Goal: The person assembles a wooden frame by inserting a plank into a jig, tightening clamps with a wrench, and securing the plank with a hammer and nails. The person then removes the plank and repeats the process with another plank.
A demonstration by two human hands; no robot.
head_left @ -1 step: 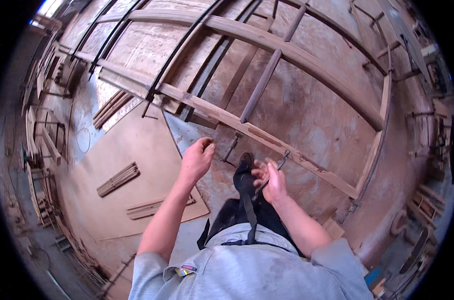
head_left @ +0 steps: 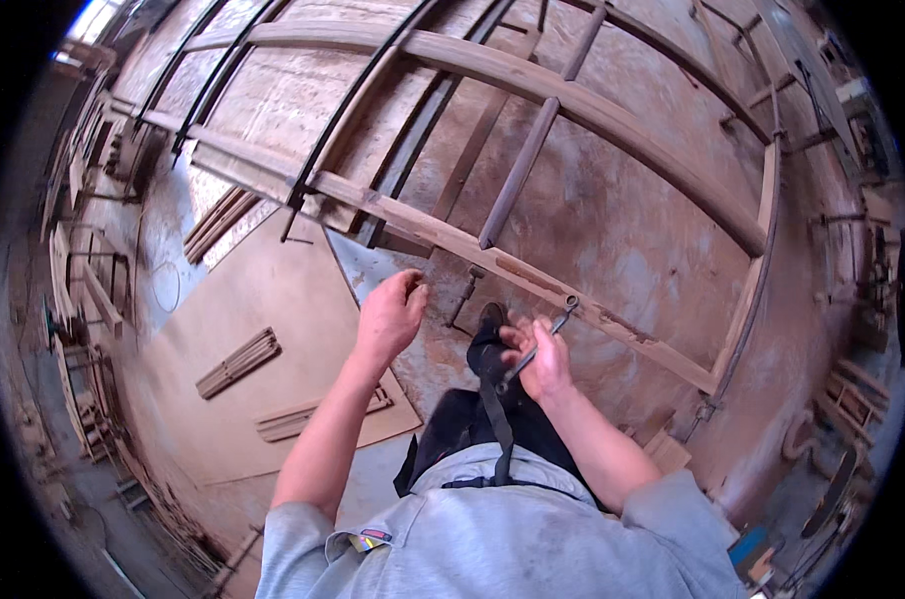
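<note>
In my right hand is a ring spanner, held between thumb and palm. One ring end points up toward the wooden frame; the other end points down toward my leg. My left hand is raised with fingers curled to the thumb; whatever is in them, if anything, I cannot make out. Beyond both hands lies a large wooden frame with long rails and crossbars. Long dark bar clamps span it. A clamp screw with a handle sticks out from its near rail, between my hands.
To the left a pale board carries bundles of thin wooden strips. More wooden strips lie near the frame's left part. Stacked wooden parts stand along the far left. A pale wood block lies on the right.
The spanner has turned in my right hand, so its upper ring shows face-on. My left hand has shifted very slightly.
</note>
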